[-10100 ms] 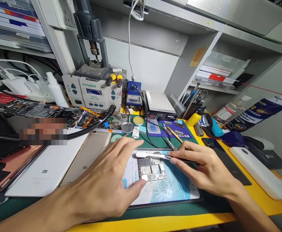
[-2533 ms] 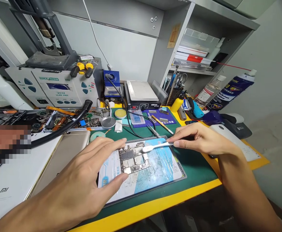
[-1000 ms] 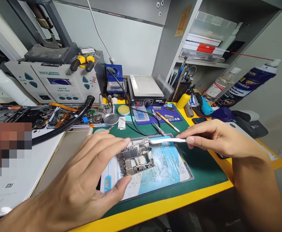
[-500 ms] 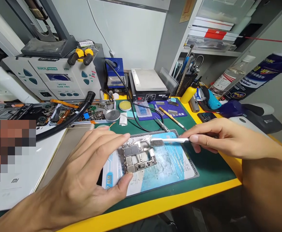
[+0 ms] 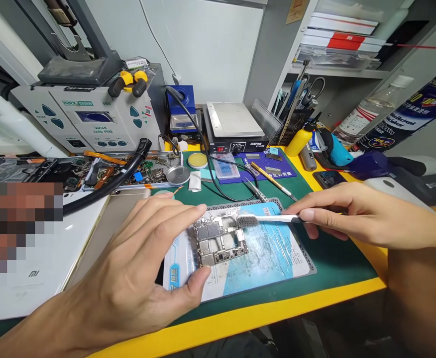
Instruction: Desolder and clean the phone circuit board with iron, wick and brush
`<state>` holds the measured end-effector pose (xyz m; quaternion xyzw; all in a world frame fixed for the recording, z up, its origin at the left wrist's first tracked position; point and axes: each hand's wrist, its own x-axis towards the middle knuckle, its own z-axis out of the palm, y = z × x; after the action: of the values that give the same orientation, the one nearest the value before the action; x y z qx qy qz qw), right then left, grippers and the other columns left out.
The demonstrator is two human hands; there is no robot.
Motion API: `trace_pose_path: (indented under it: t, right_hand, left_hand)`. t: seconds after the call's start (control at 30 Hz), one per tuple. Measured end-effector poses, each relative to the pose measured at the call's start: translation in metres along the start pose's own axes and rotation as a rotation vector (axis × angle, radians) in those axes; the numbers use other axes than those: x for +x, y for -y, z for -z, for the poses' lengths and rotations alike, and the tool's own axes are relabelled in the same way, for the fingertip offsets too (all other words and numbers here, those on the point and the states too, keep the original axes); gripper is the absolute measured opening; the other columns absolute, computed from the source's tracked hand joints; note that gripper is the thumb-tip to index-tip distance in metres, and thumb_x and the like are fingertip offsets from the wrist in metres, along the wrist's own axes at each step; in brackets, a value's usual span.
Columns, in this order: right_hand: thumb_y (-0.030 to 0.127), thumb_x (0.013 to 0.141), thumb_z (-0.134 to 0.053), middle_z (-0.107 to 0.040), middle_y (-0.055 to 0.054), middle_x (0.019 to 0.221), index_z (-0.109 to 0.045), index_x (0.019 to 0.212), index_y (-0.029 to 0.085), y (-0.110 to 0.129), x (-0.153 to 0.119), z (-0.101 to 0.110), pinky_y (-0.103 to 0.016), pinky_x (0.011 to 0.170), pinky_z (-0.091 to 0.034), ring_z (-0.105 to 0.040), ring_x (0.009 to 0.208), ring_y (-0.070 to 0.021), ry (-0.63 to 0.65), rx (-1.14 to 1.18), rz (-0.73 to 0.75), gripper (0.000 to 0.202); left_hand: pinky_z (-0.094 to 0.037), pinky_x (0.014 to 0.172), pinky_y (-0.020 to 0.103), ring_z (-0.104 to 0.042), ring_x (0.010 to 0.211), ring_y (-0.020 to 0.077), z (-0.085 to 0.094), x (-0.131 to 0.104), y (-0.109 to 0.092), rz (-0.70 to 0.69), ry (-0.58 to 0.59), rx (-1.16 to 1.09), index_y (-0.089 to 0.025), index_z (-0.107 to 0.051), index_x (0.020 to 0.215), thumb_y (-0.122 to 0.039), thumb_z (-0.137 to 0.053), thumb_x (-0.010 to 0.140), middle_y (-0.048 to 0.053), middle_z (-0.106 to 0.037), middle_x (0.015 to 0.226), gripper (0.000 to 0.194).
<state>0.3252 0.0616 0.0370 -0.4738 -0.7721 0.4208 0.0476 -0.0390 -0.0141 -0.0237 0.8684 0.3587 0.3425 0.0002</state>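
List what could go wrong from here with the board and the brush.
Slip: the circuit board could pivot, since the left hand is only at its left end while the toothbrush is at the far upper corner.
Snag: bristles might catch small parts there.
Bump: the right hand is beside the tip of a slim yellow-handled tool and could knock it.

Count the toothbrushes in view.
1: the white toothbrush in the right hand, its bristles at the circuit board's upper right. More could hide behind the left hand.
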Motion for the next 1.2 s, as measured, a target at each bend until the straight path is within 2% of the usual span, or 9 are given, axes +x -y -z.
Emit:
trace_pose_path:
  t: [0.17, 0.27, 0.5, 0.63, 0.83, 1.03, 1.2]
  right_hand:
    - [0.073, 0.1, -0.065, -0.079, -0.008, 0.072, -0.088, 0.122, 0.022, -0.0004, -0.0002, 0.0002, -0.029, 0.053, -0.048, -0.066, 0.064, -0.022, -0.018, -0.006, 0.024, 0.06]
    - [0.071, 0.099, -0.067, -0.078, -0.006, 0.07, -0.089, 0.117, 0.024, -0.0003, -0.0004, 0.0007, -0.027, 0.049, -0.045, -0.063, 0.059, -0.02, -0.031, -0.015, 0.037, 0.055]
    - [0.077, 0.097, -0.064, -0.078, -0.007, 0.07, -0.089, 0.119, 0.025, -0.0022, -0.0024, 0.0006, -0.028, 0.046, -0.042, -0.056, 0.054, -0.0181, -0.038, -0.049, -0.024, 0.062]
    - [0.078, 0.097, -0.065, -0.076, -0.007, 0.071, -0.089, 0.12, 0.024, -0.003, -0.0019, 0.0004, -0.028, 0.048, -0.042, -0.059, 0.058, -0.0196, -0.04, -0.048, -0.022, 0.064]
    - [0.083, 0.096, -0.062, -0.07, -0.006, 0.069, -0.087, 0.124, 0.023, -0.0042, -0.0022, 0.0004, -0.03, 0.047, -0.039, -0.056, 0.057, -0.0198, -0.033, -0.073, -0.067, 0.071]
    - [0.082, 0.096, -0.062, -0.073, -0.007, 0.07, -0.087, 0.124, 0.023, -0.0021, -0.0016, -0.0005, -0.03, 0.051, -0.043, -0.062, 0.062, -0.0227, -0.034, -0.081, -0.06, 0.07]
    - [0.084, 0.094, -0.062, -0.074, -0.007, 0.07, -0.087, 0.125, 0.023, -0.0018, -0.0017, -0.0001, -0.029, 0.047, -0.039, -0.057, 0.057, -0.0201, -0.041, -0.068, -0.084, 0.073]
  left_hand:
    - [-0.046, 0.122, 0.053, -0.064, 0.126, 0.0298, -0.002, 0.0015, 0.0017, -0.022, -0.042, -0.002, -0.006, -0.055, 0.147, -0.018, -0.08, 0.09, 0.018, -0.07, 0.13, 0.063]
    - [-0.048, 0.12, 0.053, -0.064, 0.124, 0.0298, -0.0032, 0.002, 0.0026, -0.038, -0.064, -0.011, -0.003, -0.058, 0.145, -0.017, -0.081, 0.09, 0.019, -0.071, 0.128, 0.062]
    - [-0.05, 0.118, 0.057, -0.064, 0.123, 0.0317, -0.0031, 0.0023, 0.0026, -0.045, -0.064, -0.017, -0.002, -0.057, 0.146, -0.016, -0.083, 0.087, 0.02, -0.071, 0.128, 0.065]
    - [-0.05, 0.118, 0.058, -0.065, 0.121, 0.0322, -0.0026, 0.0022, 0.0024, -0.044, -0.06, -0.02, -0.002, -0.056, 0.146, -0.016, -0.081, 0.088, 0.02, -0.071, 0.127, 0.065]
    - [-0.047, 0.119, 0.052, -0.064, 0.124, 0.0302, -0.0006, 0.0003, 0.0043, 0.011, -0.005, -0.045, -0.004, -0.055, 0.15, -0.023, -0.077, 0.093, 0.017, -0.072, 0.126, 0.064]
    - [-0.045, 0.121, 0.05, -0.062, 0.127, 0.0294, 0.0026, -0.001, 0.0031, 0.031, 0.059, -0.053, -0.005, -0.054, 0.151, -0.025, -0.075, 0.096, 0.017, -0.072, 0.128, 0.062]
    - [-0.044, 0.121, 0.05, -0.06, 0.128, 0.0292, 0.0049, -0.0019, 0.0027, 0.063, 0.075, -0.068, -0.007, -0.055, 0.151, -0.032, -0.074, 0.099, 0.017, -0.068, 0.131, 0.061]
